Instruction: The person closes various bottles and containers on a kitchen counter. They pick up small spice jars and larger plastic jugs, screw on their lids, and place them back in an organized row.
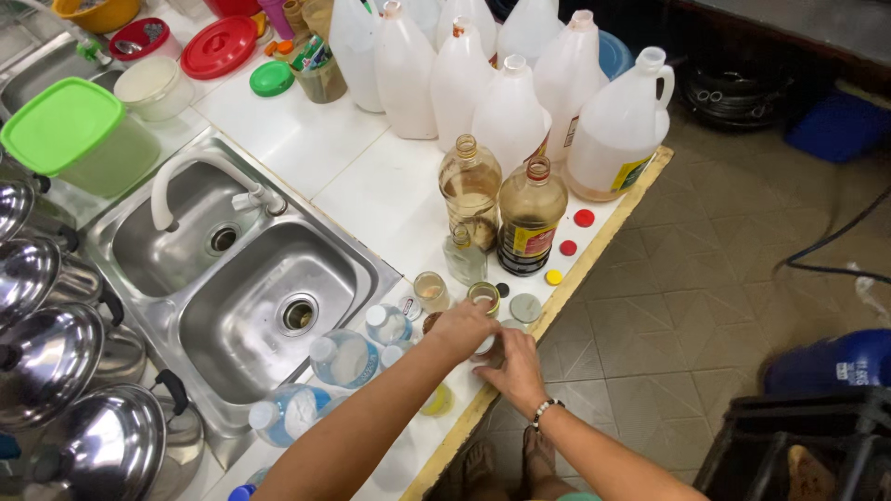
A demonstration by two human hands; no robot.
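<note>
1. Two bare hands meet at lower centre. The left hand is curled closed over a small jar with a gold rim. The right hand, with a beaded bracelet at the wrist, lies beside it, fingers bent against the jar's base; whether it grips cannot be told.
2. The jar stands on the white tiled counter, near the wooden front edge.
3. Seven white plastic jugs, translucent and round-shouldered, crowd the top centre.
4. Two amber glass bottles stand uncapped in front of them, one pale, one dark with a yellow label; a small clear bottle sits just below.
5. Three loose caps lie right of the bottles: two red, one yellow.
6. A steel double sink fills centre left, with a white curved tap.
7. Three clear water bottles with white caps lie by its lower rim.
8. Four shiny steel kettles line the left edge.
9. A green-lidded tub sits upper left.
</note>
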